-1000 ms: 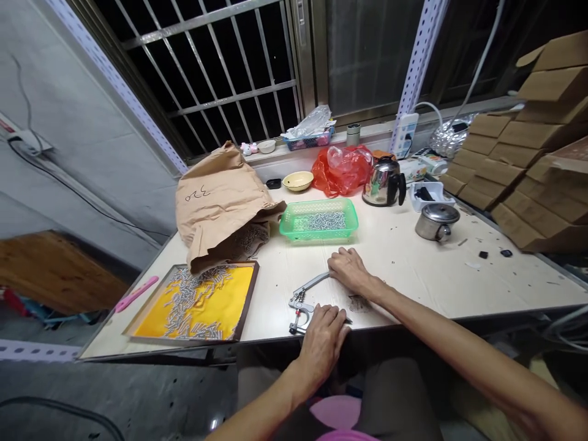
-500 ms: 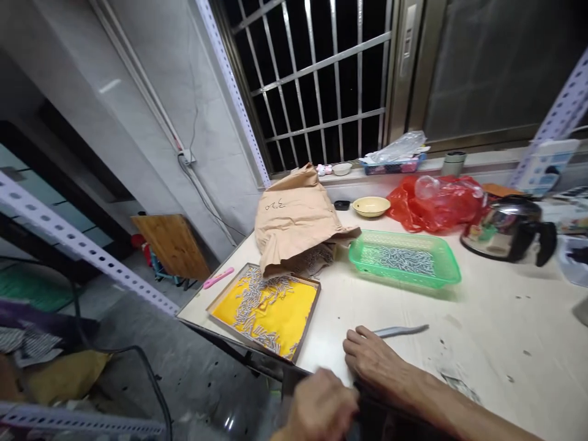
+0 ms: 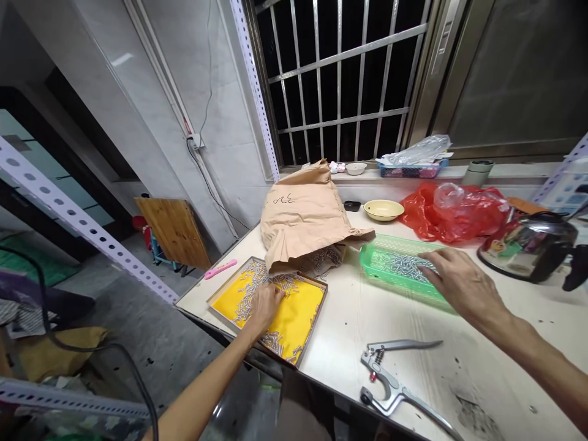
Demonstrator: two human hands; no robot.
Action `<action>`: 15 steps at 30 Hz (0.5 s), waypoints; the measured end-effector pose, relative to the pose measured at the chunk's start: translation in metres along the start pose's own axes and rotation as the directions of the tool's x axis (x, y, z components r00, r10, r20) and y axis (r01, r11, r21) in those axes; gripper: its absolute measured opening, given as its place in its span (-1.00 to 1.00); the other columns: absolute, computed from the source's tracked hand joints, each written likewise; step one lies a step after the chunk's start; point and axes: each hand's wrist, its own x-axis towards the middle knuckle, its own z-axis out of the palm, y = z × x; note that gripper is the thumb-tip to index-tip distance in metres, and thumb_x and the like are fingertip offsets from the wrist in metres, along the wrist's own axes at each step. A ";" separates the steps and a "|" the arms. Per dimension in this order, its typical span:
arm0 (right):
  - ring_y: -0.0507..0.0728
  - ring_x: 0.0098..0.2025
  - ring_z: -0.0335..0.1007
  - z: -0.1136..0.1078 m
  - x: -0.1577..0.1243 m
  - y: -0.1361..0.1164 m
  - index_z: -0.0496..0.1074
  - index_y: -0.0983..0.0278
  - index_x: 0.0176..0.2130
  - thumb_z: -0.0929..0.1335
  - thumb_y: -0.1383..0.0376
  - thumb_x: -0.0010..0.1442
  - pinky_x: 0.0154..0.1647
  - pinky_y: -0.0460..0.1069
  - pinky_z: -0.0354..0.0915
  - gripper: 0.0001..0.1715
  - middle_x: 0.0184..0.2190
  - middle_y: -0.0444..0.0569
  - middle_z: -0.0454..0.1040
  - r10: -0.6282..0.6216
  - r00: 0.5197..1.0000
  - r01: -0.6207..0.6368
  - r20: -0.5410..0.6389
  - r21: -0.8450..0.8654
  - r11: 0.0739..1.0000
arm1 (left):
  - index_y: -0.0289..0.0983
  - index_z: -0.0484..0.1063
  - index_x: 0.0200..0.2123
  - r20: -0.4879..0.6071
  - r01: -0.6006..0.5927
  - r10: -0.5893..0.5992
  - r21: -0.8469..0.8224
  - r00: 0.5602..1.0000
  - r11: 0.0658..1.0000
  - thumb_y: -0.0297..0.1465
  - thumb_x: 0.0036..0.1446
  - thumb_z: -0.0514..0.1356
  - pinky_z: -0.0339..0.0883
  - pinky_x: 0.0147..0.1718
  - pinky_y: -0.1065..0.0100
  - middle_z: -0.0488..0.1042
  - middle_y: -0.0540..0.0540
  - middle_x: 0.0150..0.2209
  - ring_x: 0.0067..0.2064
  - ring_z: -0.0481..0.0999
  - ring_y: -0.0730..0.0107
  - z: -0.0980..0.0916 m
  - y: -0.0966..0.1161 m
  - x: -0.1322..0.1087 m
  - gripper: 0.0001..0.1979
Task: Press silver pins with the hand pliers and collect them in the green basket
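Observation:
My left hand (image 3: 265,305) is down in a shallow tray lined with yellow (image 3: 301,309), among small metal pins (image 3: 245,300) that look like screws or rivets. Its fingers are curled together, and their tips are hidden, so what they hold cannot be made out. Over the right part of a green plastic basket (image 3: 367,263) is my right hand (image 3: 452,278), thumb and fingers apart. Similar grey metal pieces (image 3: 399,264) lie in that basket. A silver spring-loaded pair of pliers (image 3: 390,383) rests on the table near its front edge, touched by neither hand.
A brown paper sack (image 3: 305,211) lies open-mouthed behind the tray, pins showing inside. Left of the tray is a pink cutter-like tool (image 3: 220,268). Toward the back stand a yellow dish (image 3: 383,210), a red plastic bag (image 3: 452,214) and an electric kettle (image 3: 528,245).
My left hand has gone from the table's front edge into the tray. My right hand has left the pliers' place and risen over the basket. The pliers are now fully visible.

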 end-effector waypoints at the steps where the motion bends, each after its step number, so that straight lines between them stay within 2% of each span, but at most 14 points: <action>1: 0.25 -0.16 0.29 0.001 -0.004 0.001 0.41 0.26 -0.14 0.14 0.13 0.26 -0.22 0.11 0.24 -0.60 -0.25 0.10 0.39 -0.006 1.000 0.006 0.007 0.000 1.000 | -0.29 0.42 -0.41 0.005 0.001 -0.001 -0.010 1.000 1.000 -0.38 0.11 0.09 0.22 -0.17 0.26 0.43 -0.15 -0.30 -0.14 0.36 0.21 0.001 0.002 0.003 -0.85; 5: 0.21 -0.18 0.32 0.001 -0.025 -0.023 0.43 0.26 -0.17 0.16 0.14 0.27 -0.20 0.09 0.26 -0.63 -0.22 0.08 0.39 -0.032 0.996 0.023 0.085 0.110 0.994 | -0.29 0.39 -0.46 0.041 -0.020 0.023 -0.077 0.999 0.997 -0.48 0.06 0.09 0.21 -0.14 0.24 0.43 -0.15 -0.29 -0.12 0.35 0.22 -0.002 0.005 0.011 -0.90; 9: 0.16 -0.21 0.36 0.000 -0.035 -0.068 0.43 0.25 -0.21 0.16 0.20 0.28 -0.20 0.06 0.29 -0.67 -0.23 0.05 0.43 -0.030 0.979 -0.050 0.200 0.386 0.921 | -0.30 0.37 -0.50 0.078 -0.021 0.037 -0.187 0.996 0.982 -0.47 0.05 0.08 0.27 -0.18 0.25 0.43 -0.13 -0.35 -0.19 0.40 0.26 -0.011 0.009 0.004 -0.88; 12: 0.10 -0.26 0.39 0.003 -0.030 -0.116 0.44 0.24 -0.23 0.18 0.22 0.26 -0.23 0.00 0.30 -0.71 -0.28 -0.02 0.48 -0.047 0.948 -0.168 0.313 0.624 0.763 | -0.32 0.36 -0.46 0.155 0.040 0.014 -0.335 0.988 0.941 -0.30 0.13 0.04 0.35 -0.41 0.36 0.42 -0.08 -0.46 -0.40 0.44 0.38 -0.021 0.020 -0.013 -0.76; 13: 0.08 -0.28 0.40 0.005 -0.027 -0.133 0.45 0.23 -0.25 0.19 0.23 0.26 -0.24 -0.03 0.30 -0.73 -0.30 -0.04 0.49 -0.051 0.940 -0.209 0.337 0.689 0.694 | -0.32 0.35 -0.45 0.206 0.105 -0.012 -0.447 0.978 0.888 -0.22 0.12 0.04 0.35 -0.48 0.40 0.42 -0.06 -0.47 -0.46 0.44 0.42 -0.024 0.025 -0.021 -0.71; 15: 0.05 -0.29 0.41 0.013 -0.018 -0.169 0.44 0.24 -0.24 0.20 0.23 0.26 -0.25 -0.06 0.29 -0.73 -0.31 -0.08 0.50 -0.060 0.925 -0.287 0.376 0.793 0.537 | -0.33 0.35 -0.43 0.321 0.272 -0.061 -0.668 0.945 0.692 -0.08 0.03 0.12 0.33 -0.57 0.45 0.41 -0.04 -0.47 -0.52 0.41 0.49 -0.030 0.037 -0.037 -0.62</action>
